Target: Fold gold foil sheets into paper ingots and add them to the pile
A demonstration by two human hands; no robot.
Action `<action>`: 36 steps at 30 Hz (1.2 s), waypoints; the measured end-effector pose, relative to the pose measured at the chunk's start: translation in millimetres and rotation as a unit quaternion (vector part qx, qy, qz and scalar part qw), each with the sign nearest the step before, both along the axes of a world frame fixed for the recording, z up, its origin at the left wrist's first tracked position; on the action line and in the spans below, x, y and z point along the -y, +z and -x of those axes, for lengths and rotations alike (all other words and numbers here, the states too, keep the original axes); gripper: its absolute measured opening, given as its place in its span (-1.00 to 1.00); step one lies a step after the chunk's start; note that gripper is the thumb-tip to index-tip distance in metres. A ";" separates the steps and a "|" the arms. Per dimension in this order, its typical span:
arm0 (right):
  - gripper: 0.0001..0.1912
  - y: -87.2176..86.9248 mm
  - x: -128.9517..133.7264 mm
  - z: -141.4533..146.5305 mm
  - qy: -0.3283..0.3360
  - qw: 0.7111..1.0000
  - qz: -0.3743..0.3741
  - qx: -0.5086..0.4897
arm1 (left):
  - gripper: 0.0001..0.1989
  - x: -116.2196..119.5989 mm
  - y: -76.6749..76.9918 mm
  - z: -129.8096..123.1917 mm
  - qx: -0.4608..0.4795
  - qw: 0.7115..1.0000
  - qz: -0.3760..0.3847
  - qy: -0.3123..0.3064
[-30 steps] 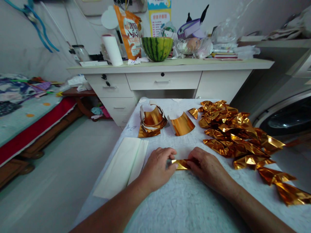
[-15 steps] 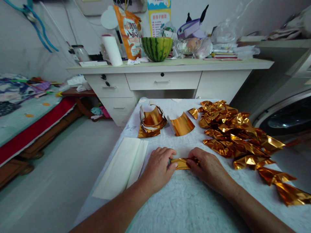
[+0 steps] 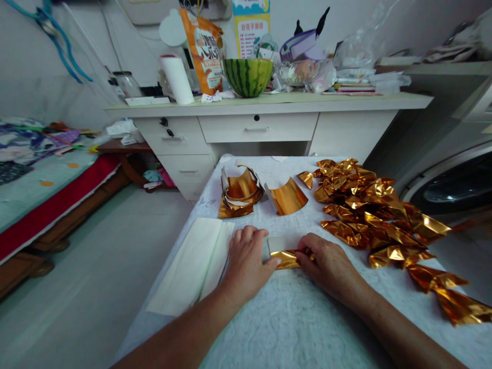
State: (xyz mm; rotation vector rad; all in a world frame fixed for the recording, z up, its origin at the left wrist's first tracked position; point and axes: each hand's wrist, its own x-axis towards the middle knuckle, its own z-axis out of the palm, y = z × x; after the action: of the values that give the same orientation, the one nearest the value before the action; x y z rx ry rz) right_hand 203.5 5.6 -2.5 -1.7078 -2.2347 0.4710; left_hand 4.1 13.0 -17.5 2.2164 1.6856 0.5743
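A sheet of gold foil paper (image 3: 285, 259) lies in front of me, its near part folded over with the gold side up and its pale side showing behind the fold. My right hand (image 3: 321, 259) pinches the right end of that fold between thumb and fingers. At the left end, the thumb of my left hand (image 3: 249, 259) rests at the corner, while its fingers are apart from the thumb and off the paper. Farther back lie a curved gold sheet (image 3: 288, 197) and a stack of curled gold sheets (image 3: 240, 192).
Folded gold foil pieces (image 3: 361, 205) are heaped on the right of the cloth-covered table (image 3: 284, 318). White folded paper (image 3: 192, 266) lies at left. Behind stands a desk (image 3: 261, 107) bearing a watermelon half (image 3: 248, 77); a washing machine (image 3: 453, 174) is at right.
My left hand has shifted slightly left and its fingers have come off the foil paper, uncovering the pale back part. The right hand keeps its hold in nearly the same place.
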 end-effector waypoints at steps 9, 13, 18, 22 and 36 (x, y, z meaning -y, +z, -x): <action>-0.89 2.6 2.3 -0.6 0.008 1.000 0.007 0.000 | -0.66 -0.7 4.8 -2.0 0.010 1.000 0.019 -0.005; -0.90 1.1 1.7 -0.8 0.007 1.000 0.011 -0.003 | -0.60 -1.1 2.2 -1.1 0.012 1.000 0.000 0.017; -0.90 1.2 0.7 -0.3 0.009 1.000 0.012 -0.006 | -0.68 0.4 3.4 0.5 0.000 1.000 0.001 0.029; -0.89 2.0 0.9 0.0 0.009 1.000 0.011 -0.004 | -0.72 1.6 5.4 0.0 0.005 1.000 -0.001 0.025; -0.85 3.4 2.2 -1.5 0.009 1.000 0.005 -0.012 | -0.71 1.8 5.4 -6.0 0.051 0.999 0.006 0.012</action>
State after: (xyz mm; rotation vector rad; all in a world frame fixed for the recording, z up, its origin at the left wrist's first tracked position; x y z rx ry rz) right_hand 205.0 3.4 0.8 -1.6808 -2.2361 0.5051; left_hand 10.1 11.2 -12.1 2.1234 1.6623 0.6706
